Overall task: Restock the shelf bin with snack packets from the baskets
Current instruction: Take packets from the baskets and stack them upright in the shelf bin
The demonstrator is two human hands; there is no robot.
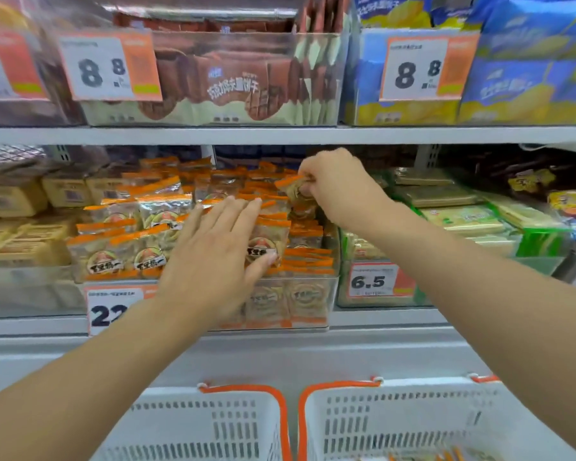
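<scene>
Both arms are reaching forward and up. Left hand (213, 251) is lying flat, palm down, fingers straight and slightly spread — thumb stretched out to the right. Right hand (333, 181) is sitting higher, wrist bent, fingertips pinching together — knuckles up.

Bright, even light from above, with soft shadow under the upper shelf (280, 134). The whole view is slightly soft; edges bow and smear. Glare whitens the clear bins (213, 44).

Both forearms are bare from the frame edge to the wrist, with no sleeve showing. The left hand (213, 257) and right hand (338, 186) are bare too: no gloves. The fingers (246, 211) have short, unpainted nails.
</scene>
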